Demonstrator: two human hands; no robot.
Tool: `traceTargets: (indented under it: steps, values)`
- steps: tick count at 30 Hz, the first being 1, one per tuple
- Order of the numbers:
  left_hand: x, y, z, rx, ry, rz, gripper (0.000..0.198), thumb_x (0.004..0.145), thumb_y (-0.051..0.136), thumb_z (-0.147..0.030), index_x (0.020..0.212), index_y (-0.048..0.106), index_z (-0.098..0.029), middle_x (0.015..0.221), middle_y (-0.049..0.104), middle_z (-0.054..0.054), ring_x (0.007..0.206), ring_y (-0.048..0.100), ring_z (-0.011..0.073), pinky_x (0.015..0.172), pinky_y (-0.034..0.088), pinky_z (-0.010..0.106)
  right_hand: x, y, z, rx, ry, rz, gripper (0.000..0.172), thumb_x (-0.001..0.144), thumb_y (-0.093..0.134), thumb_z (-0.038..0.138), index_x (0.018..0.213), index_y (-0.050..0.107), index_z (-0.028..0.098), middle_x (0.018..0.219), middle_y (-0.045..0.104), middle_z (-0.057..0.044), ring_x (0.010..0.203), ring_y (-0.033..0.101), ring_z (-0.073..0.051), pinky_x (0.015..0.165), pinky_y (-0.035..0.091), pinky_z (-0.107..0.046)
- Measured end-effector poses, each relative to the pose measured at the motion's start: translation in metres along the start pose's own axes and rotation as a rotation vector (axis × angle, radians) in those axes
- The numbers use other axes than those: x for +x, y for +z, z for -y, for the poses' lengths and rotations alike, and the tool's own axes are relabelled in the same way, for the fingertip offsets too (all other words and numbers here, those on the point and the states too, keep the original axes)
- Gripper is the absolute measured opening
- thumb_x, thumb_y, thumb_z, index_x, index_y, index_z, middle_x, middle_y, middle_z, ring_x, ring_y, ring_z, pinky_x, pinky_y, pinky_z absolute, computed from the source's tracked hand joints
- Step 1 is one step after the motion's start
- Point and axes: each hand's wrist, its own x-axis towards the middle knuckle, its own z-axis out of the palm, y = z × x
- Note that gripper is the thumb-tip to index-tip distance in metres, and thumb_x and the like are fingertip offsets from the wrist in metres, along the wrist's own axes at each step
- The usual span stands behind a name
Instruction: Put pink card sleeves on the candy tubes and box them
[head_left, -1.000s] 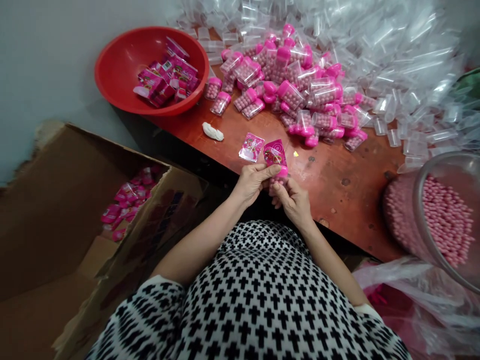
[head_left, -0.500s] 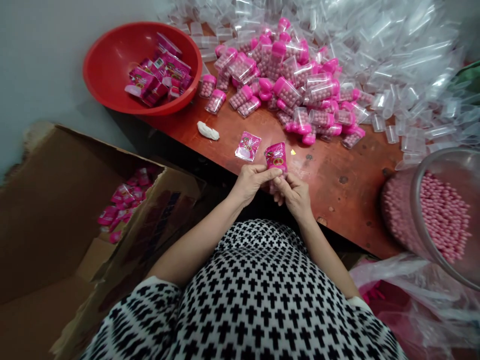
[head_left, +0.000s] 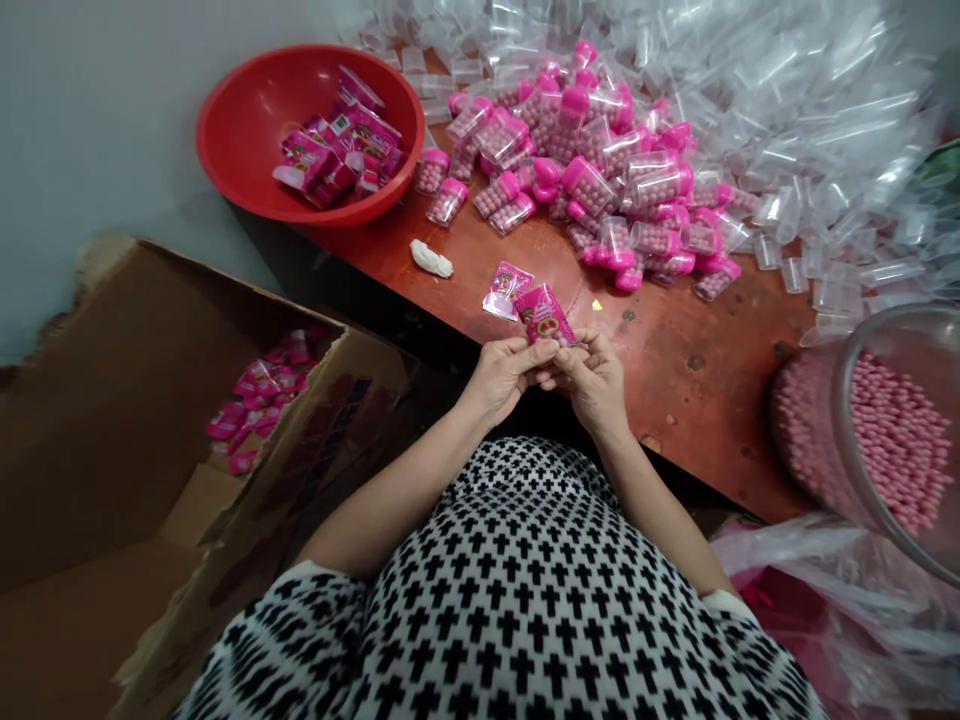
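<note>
Between my hands, over the table's front edge, is a pink printed packet (head_left: 545, 314), tilted to the left. My left hand (head_left: 506, 376) pinches its lower edge between thumb and fingers. On the same edge, closer to the right corner, my right hand (head_left: 596, 378) is closed too, thumbs nearly meeting. What the packet contains is hidden by its print and my fingers. Just behind it a second, flat pink sachet (head_left: 504, 291) lies on the table, partly overlapped by the held one in this view.
Pink-capped tubes of beads (head_left: 592, 185) are heaped on the wooden table (head_left: 675, 400), with clear tubes (head_left: 810, 100) behind. A red bowl (head_left: 236, 150) of packets stands at left, a bead tub (head_left: 892, 440) at right. Below left, a cardboard box (head_left: 97, 420) holds pink packets. A crumpled white piece (head_left: 431, 259) lies nearby.
The held packet has turned from upright to leaning left and now overlaps the flat sachet. My right hand has shifted up along its edge. The whole view has moved slightly.
</note>
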Motion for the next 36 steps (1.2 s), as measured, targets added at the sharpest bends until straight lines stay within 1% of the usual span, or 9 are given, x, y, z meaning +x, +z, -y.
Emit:
traceTargets:
  steps: [4, 9, 13, 17, 20, 27, 30, 32, 36]
  values:
    - [-0.023, -0.018, -0.034, -0.003, 0.252, -0.171, 0.029, 0.062, 0.086, -0.035, 0.072, 0.069, -0.013, 0.080, 0.072, 0.006, 0.074, 0.069, 0.0177, 0.069, 0.058, 0.029, 0.000, 0.005, 0.005, -0.047, 0.034, 0.053, 0.039, 0.070, 0.080, 0.042, 0.087, 0.052, 0.021, 0.066, 0.072, 0.004, 0.050, 0.067, -0.012, 0.047, 0.055, -0.020]
    - [-0.037, -0.074, -0.082, 0.152, 0.785, -0.566, 0.045, 0.085, 0.054, -0.063, 0.108, 0.067, -0.026, 0.107, 0.073, 0.004, 0.104, 0.068, 0.0182, 0.094, 0.054, 0.033, -0.002, -0.004, 0.008, -0.182, 0.016, 0.025, 0.034, 0.076, 0.073, 0.048, 0.080, 0.055, 0.019, 0.065, 0.070, 0.002, 0.049, 0.064, -0.010, 0.045, 0.051, -0.018]
    - [0.005, -0.093, -0.064, 0.710, 0.801, -0.489, 0.048, 0.088, 0.054, -0.059, 0.119, 0.065, -0.024, 0.118, 0.070, 0.008, 0.113, 0.065, 0.0217, 0.103, 0.047, 0.041, 0.000, -0.006, 0.006, -0.252, 0.012, -0.014, 0.034, 0.080, 0.069, 0.050, 0.078, 0.056, 0.019, 0.065, 0.069, 0.002, 0.048, 0.062, -0.008, 0.045, 0.050, -0.018]
    - [0.053, -0.081, -0.033, 1.460, 0.752, -0.315, 0.035, 0.088, 0.062, -0.041, 0.116, 0.069, -0.022, 0.133, 0.062, 0.009, 0.133, 0.047, 0.0291, 0.116, 0.029, 0.051, -0.002, -0.003, 0.010, -0.307, 0.022, -0.012, 0.034, 0.080, 0.068, 0.052, 0.078, 0.058, 0.019, 0.064, 0.068, 0.002, 0.048, 0.061, -0.009, 0.046, 0.050, -0.019]
    - [0.069, -0.076, -0.024, 1.656, 0.732, -0.348, 0.028, 0.088, 0.063, -0.033, 0.113, 0.071, -0.024, 0.132, 0.063, 0.006, 0.136, 0.043, 0.0310, 0.118, 0.024, 0.053, 0.000, -0.006, 0.013, -0.330, 0.034, -0.025, 0.034, 0.079, 0.069, 0.052, 0.078, 0.058, 0.019, 0.063, 0.068, 0.002, 0.048, 0.061, -0.009, 0.045, 0.048, -0.019]
    - [0.068, -0.081, -0.016, 1.601, 0.879, -0.393, 0.021, 0.090, 0.059, -0.033, 0.099, 0.075, -0.024, 0.129, 0.065, 0.006, 0.135, 0.044, 0.0280, 0.117, 0.027, 0.053, 0.030, -0.003, 0.008, -0.324, -0.013, -0.058, 0.036, 0.074, 0.073, 0.052, 0.084, 0.058, 0.020, 0.074, 0.066, 0.001, 0.061, 0.062, -0.010, 0.051, 0.050, -0.020]
    - [0.057, -0.065, -0.012, 1.534, 0.947, -0.347, 0.022, 0.092, 0.055, -0.034, 0.099, 0.074, -0.024, 0.130, 0.064, 0.006, 0.135, 0.045, 0.0275, 0.116, 0.027, 0.055, 0.046, 0.004, 0.006, -0.262, -0.060, -0.078, 0.048, 0.067, 0.080, 0.048, 0.099, 0.054, 0.023, 0.091, 0.066, 0.000, 0.074, 0.063, -0.011, 0.056, 0.052, -0.020]
    - [0.045, -0.051, -0.011, 1.431, 0.957, -0.272, 0.022, 0.092, 0.056, -0.034, 0.101, 0.074, -0.024, 0.128, 0.065, 0.007, 0.133, 0.048, 0.0263, 0.115, 0.031, 0.052, 0.053, 0.005, 0.007, -0.215, -0.068, -0.048, 0.050, 0.068, 0.079, 0.048, 0.102, 0.050, 0.024, 0.082, 0.064, 0.003, 0.066, 0.061, -0.010, 0.054, 0.050, -0.020]
    - [0.028, -0.031, -0.012, 0.960, 0.685, -0.214, 0.037, 0.082, 0.069, -0.041, 0.114, 0.069, -0.023, 0.124, 0.067, 0.009, 0.117, 0.061, 0.0245, 0.105, 0.046, 0.043, 0.057, -0.004, 0.013, -0.197, -0.074, 0.021, 0.047, 0.071, 0.077, 0.047, 0.101, 0.048, 0.024, 0.067, 0.060, 0.008, 0.051, 0.053, -0.007, 0.049, 0.044, -0.019]
